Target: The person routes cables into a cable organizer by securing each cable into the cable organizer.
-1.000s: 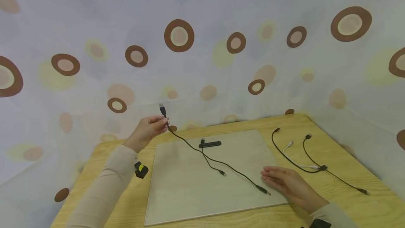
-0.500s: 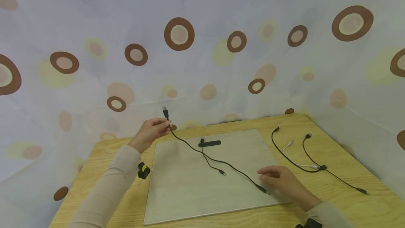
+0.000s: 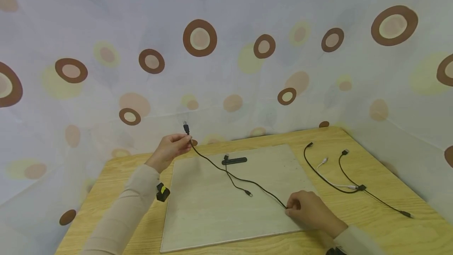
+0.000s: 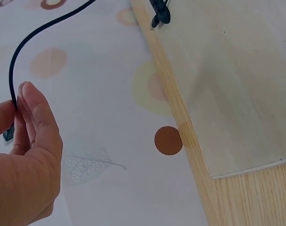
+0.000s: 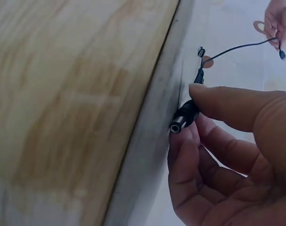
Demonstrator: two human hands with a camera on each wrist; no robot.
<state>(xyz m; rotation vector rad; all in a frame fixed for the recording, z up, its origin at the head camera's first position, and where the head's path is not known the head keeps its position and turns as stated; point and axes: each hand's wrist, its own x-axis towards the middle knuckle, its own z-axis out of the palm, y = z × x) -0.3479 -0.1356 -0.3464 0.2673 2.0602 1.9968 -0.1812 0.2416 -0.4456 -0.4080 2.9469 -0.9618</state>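
A black USB-to-barrel-plug cable (image 3: 263,189) slants across the white board. Raised at the board's back left, my left hand (image 3: 169,150) pinches it just below the USB plug (image 3: 186,127), which points up. In the left wrist view the cord (image 4: 12,70) bends up from between thumb and fingers. My right hand (image 3: 311,209) is low over the board's right side, pinching the other end between thumb and fingers. The right wrist view shows the round metal barrel plug (image 5: 177,125) sticking out of that grip. The head view hides this plug behind the hand.
On the white board (image 3: 205,223) lie a short black cable (image 3: 248,193) and a black strip (image 3: 236,161). To the right, on the wooden table (image 3: 389,231), are a white cable (image 3: 323,161) and black cables (image 3: 385,204). Patterned cloth (image 3: 226,70) hangs behind.
My right hand has moved left and down from beside the barrel-plug end and now pinches it. The left hand, still holding the USB end, has lowered slightly and shifted a little right.
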